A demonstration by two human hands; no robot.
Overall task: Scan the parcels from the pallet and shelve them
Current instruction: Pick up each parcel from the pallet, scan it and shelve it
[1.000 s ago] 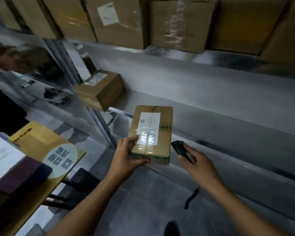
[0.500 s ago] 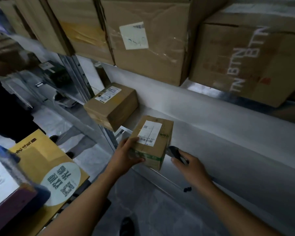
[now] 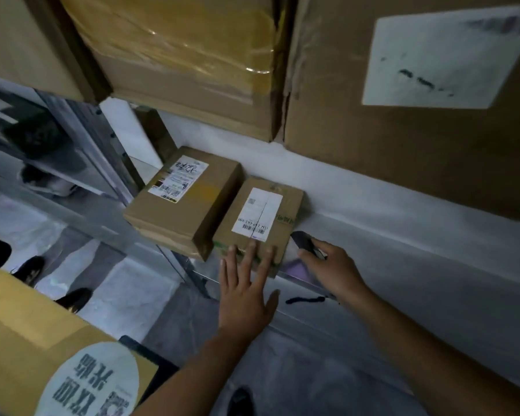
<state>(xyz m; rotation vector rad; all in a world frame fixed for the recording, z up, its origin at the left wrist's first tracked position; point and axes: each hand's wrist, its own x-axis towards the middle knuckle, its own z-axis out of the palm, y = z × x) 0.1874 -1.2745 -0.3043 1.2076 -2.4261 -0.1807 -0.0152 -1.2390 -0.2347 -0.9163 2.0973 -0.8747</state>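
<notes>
**On the shelf: small box almost in place**

On the grey shelf (image 3: 403, 265), pushes the small box (image 3: 258, 223) in with the left hand (image 3: 246, 292). Lays the fingers (image 3: 251, 250) straight and flat on the near edge of the box, not curled round it. Holds a black scanner (image 3: 305, 243) in the right hand (image 3: 333, 268), fingers wrapped round it, just beside the near right corner of the box.

Finds the small box lying flat on the shelf, label up, far end near the back wall. Finds its left side touching a bigger box (image 3: 182, 202), and its near edge close to the front lip of the shelf.

Looks like the shelving step for this parcel. Cannot tell for sure about the scan, though it seems likely done.

Next, probably calls for one more gentle push, straight back and not sideways, so as not to bump the bigger box. Then needs the left hand lifted off, and a turn toward the pallet for another parcel. Cannot see the pallet from here.

Also shows big boxes (image 3: 192, 70) on the shelf above and a yellow box (image 3: 27, 340) down at the bottom left.
</notes>
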